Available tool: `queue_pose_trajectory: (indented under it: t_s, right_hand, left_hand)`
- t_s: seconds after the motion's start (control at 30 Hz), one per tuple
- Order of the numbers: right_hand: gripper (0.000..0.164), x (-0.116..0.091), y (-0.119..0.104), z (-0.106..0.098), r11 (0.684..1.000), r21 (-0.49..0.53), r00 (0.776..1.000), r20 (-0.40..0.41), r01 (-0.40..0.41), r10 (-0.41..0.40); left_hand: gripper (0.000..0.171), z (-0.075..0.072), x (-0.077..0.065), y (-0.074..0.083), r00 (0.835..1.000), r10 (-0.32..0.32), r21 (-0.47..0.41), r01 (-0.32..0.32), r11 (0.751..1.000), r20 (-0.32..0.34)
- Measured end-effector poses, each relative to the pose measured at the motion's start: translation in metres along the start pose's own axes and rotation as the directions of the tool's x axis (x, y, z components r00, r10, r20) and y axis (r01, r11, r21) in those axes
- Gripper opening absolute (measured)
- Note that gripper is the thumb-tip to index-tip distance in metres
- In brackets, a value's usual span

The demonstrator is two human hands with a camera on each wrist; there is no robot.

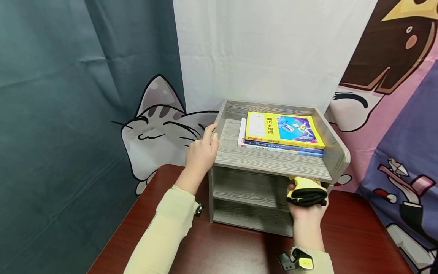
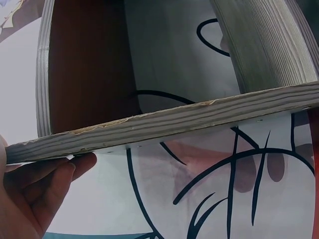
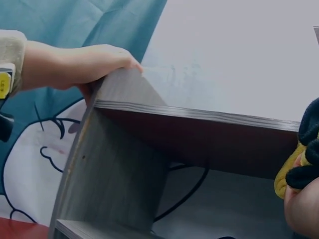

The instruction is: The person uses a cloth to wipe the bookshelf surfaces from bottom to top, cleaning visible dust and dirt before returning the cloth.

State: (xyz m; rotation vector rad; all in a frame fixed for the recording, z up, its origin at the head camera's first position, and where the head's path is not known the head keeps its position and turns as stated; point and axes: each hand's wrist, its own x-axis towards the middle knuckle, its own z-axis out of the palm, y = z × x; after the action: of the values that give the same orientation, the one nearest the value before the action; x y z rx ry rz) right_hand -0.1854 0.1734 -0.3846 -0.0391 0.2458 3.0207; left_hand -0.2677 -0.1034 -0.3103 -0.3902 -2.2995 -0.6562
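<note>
A small grey wood-grain desktop bookshelf stands on the table. My left hand grips its left side panel near the upper front; in the left wrist view those fingers lie against the panel's face. My right hand holds a folded yellow and black cloth at the right end, just under the front edge of the top board. The cloth shows bunched in that hand at the right border of the right wrist view. Where it meets the board's underside is hidden.
A stack of books, a yellow one uppermost, lies on the top board between the raised sides. Below are two lower compartments with a middle shelf. The dark red table extends around. Printed curtains hang behind.
</note>
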Motion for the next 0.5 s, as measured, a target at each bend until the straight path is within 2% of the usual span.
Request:
queue_pose_trajectory:
  t_s: [0.27, 0.5]
  right_hand:
    - [0.022, -0.001, -0.011, -0.002, 0.997, 0.069, 0.993, 0.111, -0.042, 0.035]
    - [0.023, -0.002, -0.013, -0.003, 0.994, 0.099, 0.994, 0.103, -0.037, 0.027]
  left_hand:
    - [0.038, 0.000, 0.000, -0.002, 1.000, 0.001, -0.001, -0.002, 1.000, -0.017]
    - [0.038, 0.000, 0.000, 0.000, 1.000, -0.007, 0.005, 0.007, 1.000, 0.006]
